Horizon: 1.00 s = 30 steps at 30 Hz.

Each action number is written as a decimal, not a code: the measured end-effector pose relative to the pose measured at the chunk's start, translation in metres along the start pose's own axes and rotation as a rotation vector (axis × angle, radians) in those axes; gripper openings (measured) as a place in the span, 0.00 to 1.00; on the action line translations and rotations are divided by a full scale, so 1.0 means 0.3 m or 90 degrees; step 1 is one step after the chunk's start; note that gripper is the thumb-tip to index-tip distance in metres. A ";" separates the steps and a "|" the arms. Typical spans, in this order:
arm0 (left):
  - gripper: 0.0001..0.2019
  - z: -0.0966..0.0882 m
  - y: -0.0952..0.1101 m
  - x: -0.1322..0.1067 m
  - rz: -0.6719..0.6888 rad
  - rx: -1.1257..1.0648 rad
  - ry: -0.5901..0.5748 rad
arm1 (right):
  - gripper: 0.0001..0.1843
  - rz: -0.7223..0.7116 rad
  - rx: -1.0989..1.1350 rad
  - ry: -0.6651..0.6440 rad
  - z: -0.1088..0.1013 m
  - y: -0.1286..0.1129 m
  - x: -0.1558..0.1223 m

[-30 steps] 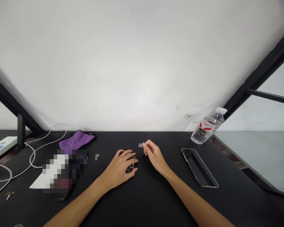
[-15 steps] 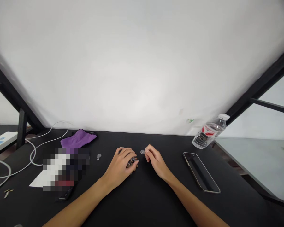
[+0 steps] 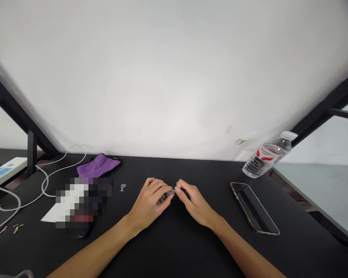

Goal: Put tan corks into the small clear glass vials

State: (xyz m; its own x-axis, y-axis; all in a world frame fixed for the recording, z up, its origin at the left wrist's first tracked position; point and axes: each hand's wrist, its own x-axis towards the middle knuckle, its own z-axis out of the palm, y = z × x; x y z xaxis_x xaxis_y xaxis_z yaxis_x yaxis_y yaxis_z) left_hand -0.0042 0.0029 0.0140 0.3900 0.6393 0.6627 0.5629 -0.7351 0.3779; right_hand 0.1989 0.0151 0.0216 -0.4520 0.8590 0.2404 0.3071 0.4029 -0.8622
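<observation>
Near the middle of the black table (image 3: 174, 247), my left hand (image 3: 147, 204) is closed around a small dark, brown-mottled object (image 3: 162, 199). Fingers cover most of it, so its kind does not show. Thumb and index finger of my right hand (image 3: 195, 204) pinch a small clear piece (image 3: 173, 192) at the right end of that object, beside my left fingertips. Whether the piece is joined to the object, I cannot tell. To the left of my left hand lies another small clear plastic piece (image 3: 123, 187).
A phone (image 3: 254, 208) and a tilted-looking water bottle (image 3: 268, 156) are on the right. At left are a purple cloth (image 3: 99, 166), white paper (image 3: 56, 212) partly blurred out, white cables (image 3: 46, 183), a power strip (image 3: 8, 172) and small scraps (image 3: 16, 228).
My right hand has brought the clear piece left, up to the dark object. My left fingers have closed further over that object. The view has shifted slightly.
</observation>
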 end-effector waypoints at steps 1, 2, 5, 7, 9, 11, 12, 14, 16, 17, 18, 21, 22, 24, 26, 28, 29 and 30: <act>0.06 0.000 0.002 0.000 0.001 0.000 -0.001 | 0.19 0.000 -0.003 0.000 -0.002 -0.002 -0.001; 0.06 0.001 0.003 0.000 0.001 -0.001 -0.003 | 0.19 -0.001 -0.006 -0.001 -0.004 -0.005 -0.002; 0.06 0.006 -0.001 -0.001 0.000 -0.006 -0.005 | 0.19 -0.004 -0.017 -0.008 -0.012 -0.011 -0.002; 0.07 0.009 -0.005 -0.002 0.003 -0.009 -0.003 | 0.19 -0.006 -0.025 -0.016 -0.017 -0.015 -0.002; 0.07 0.010 -0.008 -0.002 0.004 -0.012 -0.003 | 0.19 -0.010 -0.034 -0.019 -0.021 -0.019 -0.001; 0.07 0.011 -0.009 -0.003 0.002 -0.016 -0.002 | 0.19 -0.013 -0.041 -0.019 -0.023 -0.022 -0.001; 0.07 0.011 -0.009 -0.003 0.000 -0.018 -0.002 | 0.19 -0.013 -0.042 -0.019 -0.024 -0.023 -0.002; 0.06 0.012 -0.010 -0.004 -0.007 -0.022 -0.003 | 0.19 -0.012 -0.044 -0.017 -0.025 -0.024 -0.002; 0.06 0.014 -0.011 -0.006 -0.015 -0.028 -0.006 | 0.19 -0.010 -0.046 -0.020 -0.026 -0.023 -0.002; 0.06 0.015 -0.013 -0.007 -0.018 -0.030 -0.005 | 0.19 -0.010 -0.047 -0.022 -0.026 -0.021 -0.001; 0.06 0.016 -0.014 -0.008 -0.021 -0.032 -0.004 | 0.19 -0.010 -0.049 -0.025 -0.027 -0.020 -0.001; 0.06 0.018 -0.017 -0.011 -0.029 -0.036 -0.009 | 0.19 -0.012 -0.051 -0.029 -0.026 -0.015 0.000; 0.06 0.018 -0.017 -0.012 -0.031 -0.037 -0.014 | 0.19 -0.014 -0.050 -0.029 -0.026 -0.014 0.001; 0.06 0.017 -0.016 -0.012 -0.038 -0.042 -0.026 | 0.19 -0.015 -0.050 -0.029 -0.026 -0.013 0.002; 0.06 0.016 -0.012 -0.011 -0.044 -0.049 -0.038 | 0.19 -0.015 -0.053 -0.030 -0.026 -0.014 0.003; 0.05 0.014 -0.008 -0.010 -0.051 -0.056 -0.046 | 0.19 -0.012 -0.054 -0.031 -0.028 -0.015 0.003; 0.05 0.013 -0.006 -0.010 -0.055 -0.060 -0.050 | 0.19 -0.011 -0.053 -0.032 -0.028 -0.016 0.002; 0.05 0.012 -0.004 -0.010 -0.059 -0.065 -0.054 | 0.19 -0.010 -0.052 -0.035 -0.028 -0.017 0.001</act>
State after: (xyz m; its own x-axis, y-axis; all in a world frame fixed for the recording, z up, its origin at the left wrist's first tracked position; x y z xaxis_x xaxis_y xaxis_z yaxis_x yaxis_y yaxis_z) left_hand -0.0033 0.0028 0.0091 0.4023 0.7187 0.5672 0.5242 -0.6887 0.5009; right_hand 0.2041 0.0160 0.0299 -0.5014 0.8349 0.2269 0.3654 0.4421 -0.8191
